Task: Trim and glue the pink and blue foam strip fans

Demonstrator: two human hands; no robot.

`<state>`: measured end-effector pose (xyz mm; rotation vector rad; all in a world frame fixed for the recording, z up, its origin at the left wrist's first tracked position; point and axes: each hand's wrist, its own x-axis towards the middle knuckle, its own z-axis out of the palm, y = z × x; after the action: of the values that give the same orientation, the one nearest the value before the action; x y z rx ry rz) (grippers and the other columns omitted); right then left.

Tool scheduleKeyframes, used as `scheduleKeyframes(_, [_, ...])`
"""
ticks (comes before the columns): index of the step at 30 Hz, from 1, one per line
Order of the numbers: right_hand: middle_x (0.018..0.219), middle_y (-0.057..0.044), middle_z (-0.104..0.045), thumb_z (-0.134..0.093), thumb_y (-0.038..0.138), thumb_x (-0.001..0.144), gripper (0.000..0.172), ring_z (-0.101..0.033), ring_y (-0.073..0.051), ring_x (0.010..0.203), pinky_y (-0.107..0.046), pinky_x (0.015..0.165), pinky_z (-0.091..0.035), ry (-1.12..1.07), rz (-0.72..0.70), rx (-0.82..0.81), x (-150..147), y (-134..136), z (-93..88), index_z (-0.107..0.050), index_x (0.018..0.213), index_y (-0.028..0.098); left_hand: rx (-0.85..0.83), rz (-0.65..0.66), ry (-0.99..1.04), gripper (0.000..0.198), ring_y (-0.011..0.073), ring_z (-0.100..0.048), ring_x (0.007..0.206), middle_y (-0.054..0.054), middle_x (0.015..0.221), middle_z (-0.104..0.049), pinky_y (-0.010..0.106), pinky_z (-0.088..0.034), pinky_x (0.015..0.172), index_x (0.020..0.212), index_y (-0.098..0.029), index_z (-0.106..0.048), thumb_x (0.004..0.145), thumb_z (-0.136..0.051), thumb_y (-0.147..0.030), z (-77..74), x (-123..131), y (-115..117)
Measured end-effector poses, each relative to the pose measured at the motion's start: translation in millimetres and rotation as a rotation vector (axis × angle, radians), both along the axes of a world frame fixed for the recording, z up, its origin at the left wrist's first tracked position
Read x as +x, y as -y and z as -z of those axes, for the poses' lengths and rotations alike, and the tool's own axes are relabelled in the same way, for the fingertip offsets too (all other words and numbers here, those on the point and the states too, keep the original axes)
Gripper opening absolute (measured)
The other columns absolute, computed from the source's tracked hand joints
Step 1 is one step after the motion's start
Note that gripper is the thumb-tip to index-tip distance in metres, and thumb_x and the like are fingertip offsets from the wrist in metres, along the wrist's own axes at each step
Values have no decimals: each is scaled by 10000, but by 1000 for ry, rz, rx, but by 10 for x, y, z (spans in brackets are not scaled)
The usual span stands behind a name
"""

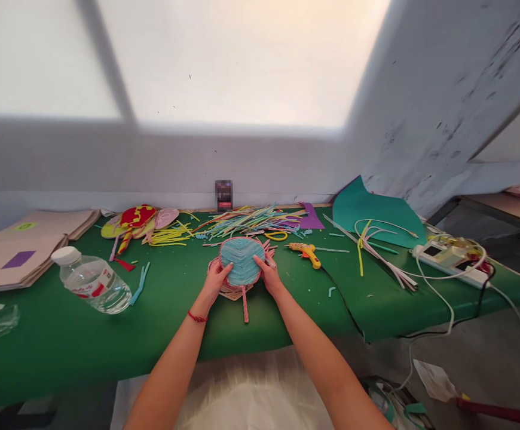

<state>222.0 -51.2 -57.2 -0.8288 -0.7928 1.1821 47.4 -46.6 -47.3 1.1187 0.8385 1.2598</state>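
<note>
"Where is the blue fan-shaped piece (242, 261)?"

"Held up in both hands over the near part of the green bench (152, 334), in front of the person. It has a pink rim, and a pink handle (245, 306) points down from it."

"How are the fingers set?"

"Both hands are closed on it. The left hand (217, 278) grips the left edge and the right hand (269, 275) the right edge, each with its thumb over the blue face. The other fingers are mostly hidden, so I can't tell exactly how they lie."

"And under it?"

"A pinkish layered piece (236, 294) shows below the blue face, beside the handle. I can't tell whether the two touch."

"What lies beyond the hands?"

"A loose heap of coloured strips (246, 222), mostly pale blue and green, near the wall. Left of that are yellow strips (170, 235), then a red-and-yellow piece (137, 216)."

"On the right?"

"A yellow glue gun (307, 254) lies on its side, its black cord running over the bench's near edge. Farther right come a large teal sheet (376, 216) and a white power strip (455, 264)."

"Anything nearer the left hand's side?"

"A clear bottle with a white cap (93, 280), tipped in the view, with a few blue strips (140, 284) just beside it. A red bracelet (197, 317) circles the left wrist."
</note>
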Motion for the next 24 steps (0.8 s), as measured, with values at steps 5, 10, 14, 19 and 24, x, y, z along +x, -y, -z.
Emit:
scheduleKeyframes(5, [972,-27,-732,-780,350,624,405,-679,-206,867,-362,823,-559,-10,0,1,6,18,-33,-671,985,203,-58,19,21,578,269,-660,958,110,1082,-700,432,-529,857,1070,-134,-639,616,-789,-458,-16,-3,14])
scheduleKeyframes(10, [966,-22,-732,-786,335,615,394,-674,-208,877,-353,836,-545,-22,-7,-1,11,12,-27,-681,973,209,-79,22,28,581,277,-660,954,107,1081,-701,429,-532,849,1075,-146,-646,602,-800,-446,-27,-2,23])
scheduleKeyframes(14, [954,-14,-729,-784,325,616,382,-670,-200,868,-348,828,-542,-30,-7,7,11,-4,-9,-676,965,213,-85,16,31,549,268,-664,932,104,1063,-708,428,-527,851,1036,-145,-659,596,-807,-437,-30,-1,25])
scheduleKeyframes(19, [933,6,-723,-758,328,641,349,-665,-188,841,-327,787,-537,-59,-9,-7,12,-6,-8,-661,961,227,-91,12,36,532,271,-671,911,96,1010,-721,443,-515,864,993,-147,-670,582,-809,-455,-46,0,32])
scheduleKeyframes(24, [881,26,-709,-754,288,633,312,-653,-171,799,-296,745,-533,-96,-13,10,20,16,-30,-646,920,231,-75,18,35,555,276,-664,939,107,1032,-715,438,-512,870,1015,-141,-665,581,-810,-454,-80,-1,51])
